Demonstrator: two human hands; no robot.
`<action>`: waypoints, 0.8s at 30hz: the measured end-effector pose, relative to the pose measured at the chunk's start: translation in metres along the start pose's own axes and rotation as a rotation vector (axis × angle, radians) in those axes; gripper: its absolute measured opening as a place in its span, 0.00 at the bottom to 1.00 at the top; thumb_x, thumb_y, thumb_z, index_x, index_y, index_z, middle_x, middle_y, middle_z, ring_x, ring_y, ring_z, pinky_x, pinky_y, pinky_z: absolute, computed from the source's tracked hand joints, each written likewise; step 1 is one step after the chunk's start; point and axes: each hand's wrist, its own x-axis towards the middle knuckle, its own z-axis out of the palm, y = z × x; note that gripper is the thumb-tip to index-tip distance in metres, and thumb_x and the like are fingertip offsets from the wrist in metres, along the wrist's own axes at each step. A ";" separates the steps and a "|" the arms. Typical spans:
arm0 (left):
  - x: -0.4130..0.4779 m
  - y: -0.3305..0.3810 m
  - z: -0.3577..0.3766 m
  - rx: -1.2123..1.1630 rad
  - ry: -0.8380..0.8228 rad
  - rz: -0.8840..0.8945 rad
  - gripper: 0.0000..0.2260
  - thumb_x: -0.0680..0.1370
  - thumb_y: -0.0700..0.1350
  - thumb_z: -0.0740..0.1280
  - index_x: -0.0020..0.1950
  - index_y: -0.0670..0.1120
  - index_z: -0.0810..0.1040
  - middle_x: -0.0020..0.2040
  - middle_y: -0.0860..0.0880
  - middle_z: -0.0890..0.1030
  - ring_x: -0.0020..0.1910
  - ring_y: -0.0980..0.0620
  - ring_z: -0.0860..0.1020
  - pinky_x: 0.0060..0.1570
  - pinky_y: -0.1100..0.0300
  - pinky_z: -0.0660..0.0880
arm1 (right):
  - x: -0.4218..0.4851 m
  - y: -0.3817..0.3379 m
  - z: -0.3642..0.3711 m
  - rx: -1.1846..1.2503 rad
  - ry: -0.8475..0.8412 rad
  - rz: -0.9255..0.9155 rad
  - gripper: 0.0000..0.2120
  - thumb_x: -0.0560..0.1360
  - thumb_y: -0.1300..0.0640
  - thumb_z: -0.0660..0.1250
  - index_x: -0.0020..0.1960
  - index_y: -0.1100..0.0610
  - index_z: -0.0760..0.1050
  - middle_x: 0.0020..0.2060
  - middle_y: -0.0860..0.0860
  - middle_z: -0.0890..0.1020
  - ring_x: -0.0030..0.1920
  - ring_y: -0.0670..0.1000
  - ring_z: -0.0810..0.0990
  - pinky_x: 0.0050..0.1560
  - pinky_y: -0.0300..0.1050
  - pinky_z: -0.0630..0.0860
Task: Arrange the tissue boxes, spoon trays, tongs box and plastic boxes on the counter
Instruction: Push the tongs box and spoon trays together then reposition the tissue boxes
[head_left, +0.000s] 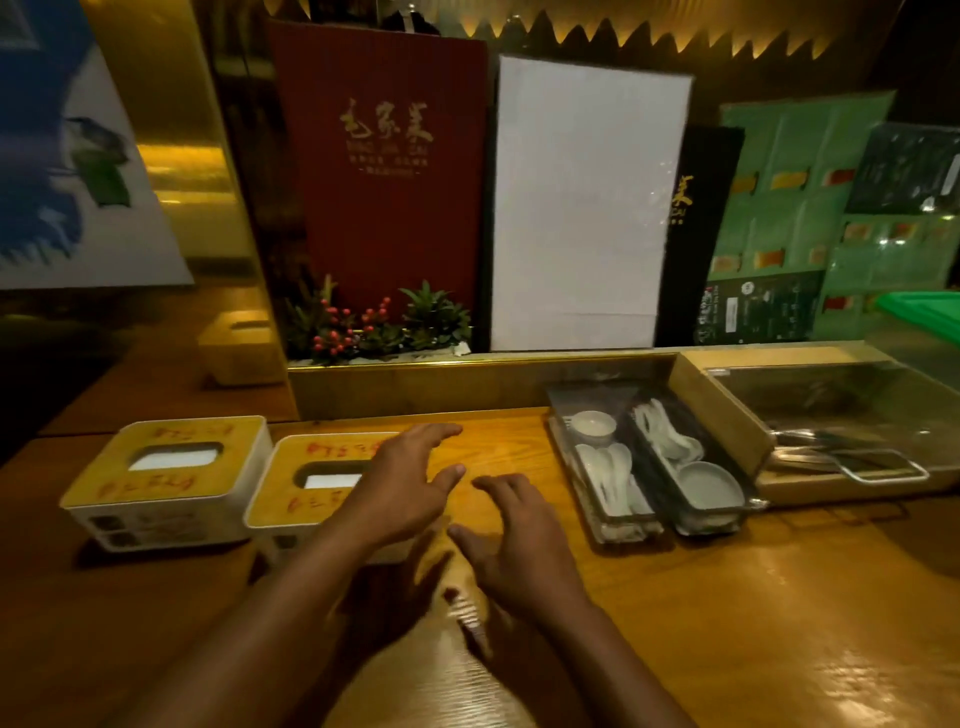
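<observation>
Two white tissue boxes with wooden lids and red writing stand side by side on the wooden counter (727, 613): one at the far left (166, 478), the other (306, 488) just right of it. My left hand (400, 488) hovers over the right edge of the second box, fingers spread, holding nothing. My right hand (514, 540) is open above the bare counter beside it. Right of the hands lie two clear spoon trays (602, 473) (691, 467) with white spoons and small bowls. A wooden tongs box (841, 436) with a clear lid sits at the far right.
A low wooden ledge (467, 384) runs behind the counter. On it stand a red menu board (384, 166), a white board (582, 208), a plant with red berries (363, 327) and green menu sheets (789, 208). A green plastic bin (924, 312) shows at the right edge.
</observation>
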 end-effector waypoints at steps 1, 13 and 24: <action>-0.006 -0.011 -0.018 0.031 0.029 0.003 0.22 0.77 0.50 0.72 0.70 0.55 0.76 0.67 0.51 0.79 0.63 0.52 0.78 0.61 0.50 0.77 | 0.005 -0.017 0.014 -0.002 -0.043 0.001 0.29 0.73 0.34 0.65 0.70 0.45 0.68 0.62 0.48 0.74 0.62 0.52 0.74 0.59 0.52 0.74; -0.061 -0.108 -0.076 0.139 -0.026 -0.124 0.47 0.65 0.66 0.77 0.79 0.57 0.61 0.83 0.51 0.53 0.79 0.46 0.59 0.71 0.46 0.66 | 0.024 -0.067 0.057 -0.209 -0.080 0.134 0.32 0.72 0.34 0.68 0.73 0.43 0.68 0.67 0.48 0.73 0.65 0.52 0.72 0.62 0.52 0.71; -0.022 -0.074 -0.007 -0.070 0.078 -0.128 0.36 0.70 0.50 0.79 0.76 0.53 0.68 0.74 0.51 0.72 0.70 0.49 0.72 0.65 0.49 0.76 | 0.043 0.004 0.001 -0.298 0.016 0.304 0.27 0.74 0.38 0.69 0.71 0.43 0.70 0.67 0.48 0.74 0.65 0.51 0.70 0.63 0.55 0.74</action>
